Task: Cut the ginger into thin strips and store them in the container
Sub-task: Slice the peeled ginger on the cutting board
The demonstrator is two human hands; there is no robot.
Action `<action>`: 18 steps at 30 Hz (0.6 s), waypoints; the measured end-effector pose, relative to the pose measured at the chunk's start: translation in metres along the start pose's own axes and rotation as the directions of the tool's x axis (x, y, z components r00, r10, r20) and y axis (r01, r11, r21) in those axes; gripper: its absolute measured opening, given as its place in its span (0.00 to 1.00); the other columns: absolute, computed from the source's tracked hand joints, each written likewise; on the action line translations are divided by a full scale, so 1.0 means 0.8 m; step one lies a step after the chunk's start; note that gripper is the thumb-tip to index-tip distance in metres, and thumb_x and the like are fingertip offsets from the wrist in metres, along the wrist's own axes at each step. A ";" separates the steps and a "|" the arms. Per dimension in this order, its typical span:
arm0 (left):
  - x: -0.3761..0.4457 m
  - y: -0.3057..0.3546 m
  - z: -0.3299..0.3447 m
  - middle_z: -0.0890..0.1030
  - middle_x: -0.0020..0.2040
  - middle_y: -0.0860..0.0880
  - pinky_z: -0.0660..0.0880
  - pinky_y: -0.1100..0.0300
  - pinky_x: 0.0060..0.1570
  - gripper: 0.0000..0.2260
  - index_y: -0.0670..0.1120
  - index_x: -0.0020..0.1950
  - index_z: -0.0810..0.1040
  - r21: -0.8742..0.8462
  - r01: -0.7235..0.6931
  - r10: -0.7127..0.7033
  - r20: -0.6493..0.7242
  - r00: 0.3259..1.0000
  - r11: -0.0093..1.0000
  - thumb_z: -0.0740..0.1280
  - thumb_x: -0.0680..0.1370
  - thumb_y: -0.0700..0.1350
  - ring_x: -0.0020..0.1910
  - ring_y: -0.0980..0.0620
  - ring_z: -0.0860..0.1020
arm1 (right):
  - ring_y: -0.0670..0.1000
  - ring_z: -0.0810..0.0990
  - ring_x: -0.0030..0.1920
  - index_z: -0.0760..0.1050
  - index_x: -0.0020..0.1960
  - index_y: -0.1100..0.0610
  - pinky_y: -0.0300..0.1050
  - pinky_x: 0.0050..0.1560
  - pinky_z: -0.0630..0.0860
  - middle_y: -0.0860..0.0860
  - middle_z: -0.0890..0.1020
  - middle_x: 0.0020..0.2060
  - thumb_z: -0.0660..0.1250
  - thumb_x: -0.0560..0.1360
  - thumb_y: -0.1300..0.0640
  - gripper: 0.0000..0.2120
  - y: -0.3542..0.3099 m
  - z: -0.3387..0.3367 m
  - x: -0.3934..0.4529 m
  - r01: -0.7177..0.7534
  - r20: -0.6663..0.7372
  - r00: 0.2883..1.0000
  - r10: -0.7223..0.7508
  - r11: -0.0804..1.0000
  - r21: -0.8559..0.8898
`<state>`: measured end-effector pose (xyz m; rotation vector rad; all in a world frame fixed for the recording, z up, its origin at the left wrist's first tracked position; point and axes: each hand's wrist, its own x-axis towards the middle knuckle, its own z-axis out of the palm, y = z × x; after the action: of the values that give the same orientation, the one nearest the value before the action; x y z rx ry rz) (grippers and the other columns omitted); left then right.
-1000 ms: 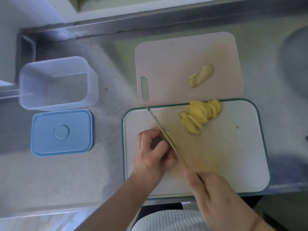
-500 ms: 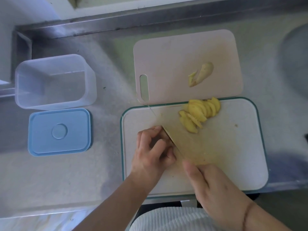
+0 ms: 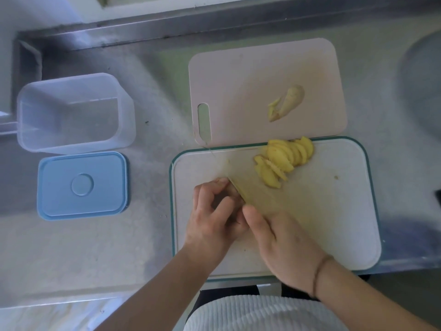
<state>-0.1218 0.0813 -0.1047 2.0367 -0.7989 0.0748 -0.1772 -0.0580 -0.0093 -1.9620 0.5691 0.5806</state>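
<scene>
light: soft, dim daylight | glare: steel counter [image 3: 148,96] beyond the hands | blur: hands smeared | edges: wide-angle bowing

Stainless steel surface [image 3: 148,235], dull grey, scuffed; raised metal rim [image 3: 214,25] along far edge; pale wall [image 3: 35,10] behind; soft diffuse daylight, faint reflections

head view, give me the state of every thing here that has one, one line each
clear plastic container: open, upright, nothing visible inside
blue rectangular lid: off, flat on counter beside container
yellow ginger slices: fanned pile on white cutting board
ginger chunk: uncut, on beige board
knife blade: blurred, angled at left hand
right hand: grip on knife
</scene>
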 end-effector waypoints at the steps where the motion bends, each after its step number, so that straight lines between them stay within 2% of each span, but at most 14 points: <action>1: 0.001 0.000 -0.001 0.69 0.58 0.46 0.80 0.47 0.43 0.11 0.44 0.46 0.71 0.003 -0.002 0.002 -0.010 1.000 1.000 0.69 0.81 0.49 0.49 0.34 0.79 | 0.49 0.67 0.25 0.67 0.29 0.58 0.43 0.31 0.68 0.52 0.69 0.22 0.42 0.69 0.26 0.37 -0.008 0.000 0.012 0.014 -0.005 1.000 -0.013 1.000 0.018; 3: 0.001 -0.001 -0.002 0.69 0.58 0.46 0.80 0.47 0.42 0.12 0.44 0.46 0.71 -0.003 0.012 -0.012 -0.013 1.000 1.000 0.69 0.82 0.50 0.47 0.35 0.79 | 0.48 0.66 0.24 0.66 0.29 0.58 0.41 0.29 0.67 0.50 0.67 0.21 0.43 0.69 0.28 0.35 -0.012 0.001 0.014 0.022 -0.002 1.000 -0.022 0.999 0.028; 5: -0.001 -0.003 0.000 0.70 0.59 0.45 0.80 0.48 0.41 0.09 0.45 0.46 0.72 -0.009 0.025 -0.025 -0.010 1.000 1.000 0.72 0.77 0.44 0.46 0.35 0.80 | 0.45 0.62 0.24 0.61 0.27 0.55 0.39 0.28 0.63 0.49 0.64 0.20 0.45 0.70 0.29 0.31 0.000 0.001 -0.012 -0.010 -0.006 1.000 0.010 1.000 0.011; 7: -0.001 -0.003 0.001 0.70 0.59 0.46 0.80 0.49 0.40 0.09 0.46 0.46 0.72 0.005 0.021 -0.021 -0.008 1.000 1.000 0.72 0.74 0.40 0.46 0.35 0.80 | 0.46 0.63 0.25 0.59 0.26 0.53 0.41 0.30 0.63 0.48 0.64 0.20 0.45 0.70 0.28 0.30 0.012 0.002 -0.043 -0.061 -0.013 0.998 0.062 0.998 0.021; 10: 0.002 0.000 0.001 0.70 0.58 0.46 0.80 0.51 0.42 0.10 0.46 0.46 0.72 0.029 0.000 0.000 -0.014 1.000 1.000 0.73 0.73 0.38 0.46 0.36 0.79 | 0.47 0.62 0.24 0.58 0.26 0.53 0.40 0.30 0.62 0.48 0.64 0.19 0.45 0.69 0.28 0.30 0.015 0.002 -0.043 -0.095 0.030 0.995 0.095 0.995 -0.001; 14: 0.000 -0.001 -0.002 0.70 0.58 0.46 0.80 0.51 0.45 0.09 0.44 0.47 0.72 0.031 -0.008 0.009 -0.006 1.000 0.999 0.71 0.78 0.45 0.49 0.36 0.79 | 0.47 0.68 0.23 0.67 0.25 0.53 0.40 0.29 0.67 0.48 0.69 0.19 0.48 0.76 0.34 0.31 -0.013 0.007 0.021 -0.032 -0.029 0.999 0.034 0.998 0.060; 16: -0.002 -0.004 -0.003 0.70 0.58 0.45 0.80 0.52 0.46 0.10 0.43 0.49 0.72 0.021 0.019 -0.020 0.006 1.000 1.000 0.70 0.78 0.47 0.49 0.38 0.79 | 0.49 0.72 0.25 0.70 0.27 0.55 0.45 0.31 0.71 0.49 0.72 0.21 0.48 0.75 0.32 0.32 -0.020 0.007 0.035 -0.025 -0.027 0.999 0.026 0.999 0.047; 18: -0.002 -0.005 -0.003 0.69 0.59 0.46 0.80 0.51 0.43 0.10 0.44 0.47 0.72 0.008 0.033 -0.033 -0.007 0.999 0.999 0.72 0.76 0.46 0.47 0.38 0.79 | 0.49 0.73 0.25 0.72 0.28 0.57 0.45 0.32 0.72 0.52 0.74 0.22 0.46 0.73 0.30 0.34 -0.011 0.003 0.030 -0.033 -0.009 0.999 0.033 0.999 0.043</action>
<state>-0.1201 0.0854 -0.1065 2.0556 -0.7616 0.0658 -0.1532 -0.0555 -0.0190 -1.9188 0.6162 0.5748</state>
